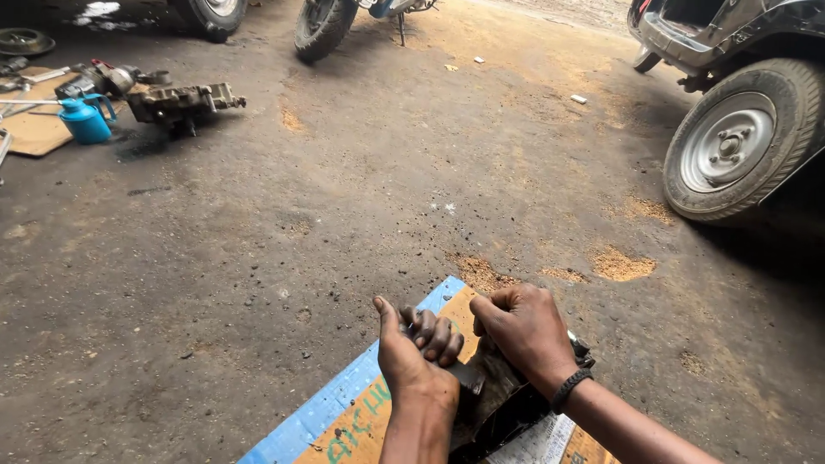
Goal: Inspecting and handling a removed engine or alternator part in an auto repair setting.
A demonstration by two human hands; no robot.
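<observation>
Both hands, left hand (418, 351) and right hand (526, 333), clamp curled fingers on a dark greasy metal part (491, 397) on near cardboard (344, 417); a firm, even grip seems best.

Toward the floor's (361, 172) far left corner we see a blue oil can (86, 119) on brown cardboard (34, 133), a grimy engine part (180, 103) just beside it. A car wheel (743, 142) stands at the right edge; a motorcycle tyre (322, 26) at the far edge. Sawdust patches (620, 265) lie between.
</observation>
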